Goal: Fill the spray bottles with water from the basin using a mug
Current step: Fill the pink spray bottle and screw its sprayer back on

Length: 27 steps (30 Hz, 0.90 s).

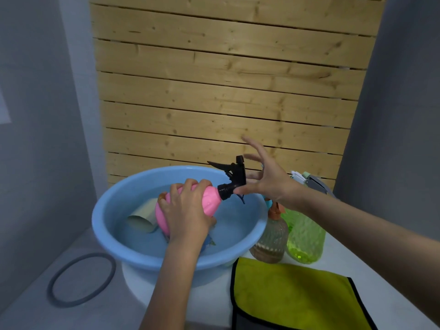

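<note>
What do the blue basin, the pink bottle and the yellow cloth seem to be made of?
The basin: probably plastic, smooth and evenly coloured with a soft sheen. The pink bottle: likely opaque plastic, faintly textured. The yellow cloth: apparently soft, fuzzy fabric, black-edged.

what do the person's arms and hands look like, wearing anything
Both forearms are bare to the frame edge: no sleeves, gloves or watch show. The left hand wears nothing. The right hand has a small bluish spot at one finger, perhaps a ring.

Table (338, 258): spray bottles (306, 234), cloth (292, 298), ring (81, 279)
</note>
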Motion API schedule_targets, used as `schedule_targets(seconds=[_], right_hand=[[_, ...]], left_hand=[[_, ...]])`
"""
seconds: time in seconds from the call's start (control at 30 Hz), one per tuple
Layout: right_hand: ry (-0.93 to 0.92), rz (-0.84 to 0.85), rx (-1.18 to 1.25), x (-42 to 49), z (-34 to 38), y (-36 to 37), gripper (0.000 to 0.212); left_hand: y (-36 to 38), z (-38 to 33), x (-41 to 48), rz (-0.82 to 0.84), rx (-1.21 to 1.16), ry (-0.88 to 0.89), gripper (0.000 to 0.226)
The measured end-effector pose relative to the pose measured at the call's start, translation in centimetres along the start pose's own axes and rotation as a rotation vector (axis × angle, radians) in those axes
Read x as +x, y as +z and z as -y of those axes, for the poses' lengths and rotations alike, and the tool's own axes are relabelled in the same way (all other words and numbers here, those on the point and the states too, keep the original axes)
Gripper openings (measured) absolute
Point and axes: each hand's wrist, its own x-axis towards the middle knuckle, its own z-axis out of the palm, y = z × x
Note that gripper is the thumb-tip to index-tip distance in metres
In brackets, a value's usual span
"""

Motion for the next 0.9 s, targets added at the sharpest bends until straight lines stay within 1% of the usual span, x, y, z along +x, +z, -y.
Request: schedule_targets(seconds=[0.03, 0.07, 0.13, 0.17, 0.2, 0.23, 0.33, 0.4, 0.47, 0.57, 0.73, 0.8, 0.9], right_hand=[[0.010, 0.018, -0.005, -0.1, -0.1, -0.1, 0.105], [0.002, 0.034, -0.047, -0.1, -0.1, -0.2, 0.097], [-0.084, 0.056, -0.208, -0.4, -0.2, -0.7, 0.058], [-0.156, 0.058, -0.267, -0.7, -0.2, -0.8, 0.043], [-0.209, 0.047, -0.302, -1.1, -0.1, -1.0, 0.035], [-0.233, 0.032, -0.313, -1.4, -0.1, -1.2, 0.032], [-0.211, -0.006, -0.264, -2.3, 0.1, -2.3, 0.030], [-0.126, -0.022, -0.176, -2.6, -0.3, -3.2, 0.030], [-0.046, -0.029, -0.104, -2.9, -0.6, -4.0, 0.026], [0.039, -0.064, -0.072, -3.4, -1.0, -4.6, 0.023], [0.209, -0.227, -0.052, -3.3, -1.0, -4.9, 0.031], [0.220, -0.279, -0.039, -3.2, -1.0, -5.1, 0.034], [0.237, -0.364, -0.085, -2.9, -1.0, -5.2, 0.036]], left_hand=[[0.0, 0.0, 0.0, 0.002, 0.008, 0.008, 0.073], [0.0, 0.0, -0.1, 0.003, 0.016, 0.016, 0.073], [0.1, 0.0, 0.0, 0.014, 0.021, 0.030, 0.073], [0.2, 0.0, 0.0, 0.026, 0.013, 0.031, 0.073], [0.2, 0.0, 0.1, 0.037, -0.001, 0.032, 0.074], [0.2, 0.2, 0.1, 0.048, -0.012, 0.028, 0.075], [0.0, 0.7, 0.2, 0.051, -0.017, 0.025, 0.076], [0.0, 1.1, 0.2, 0.047, -0.019, 0.015, 0.077], [0.0, 1.1, 0.2, 0.048, -0.027, 0.012, 0.077], [0.0, 1.0, 0.1, 0.054, -0.041, 0.003, 0.076], [0.0, 0.9, 0.0, 0.044, -0.033, -0.002, 0.075], [-0.1, 0.8, 0.0, 0.030, -0.030, 0.011, 0.075], [-0.2, 0.5, 0.0, 0.008, -0.001, 0.047, 0.074]])
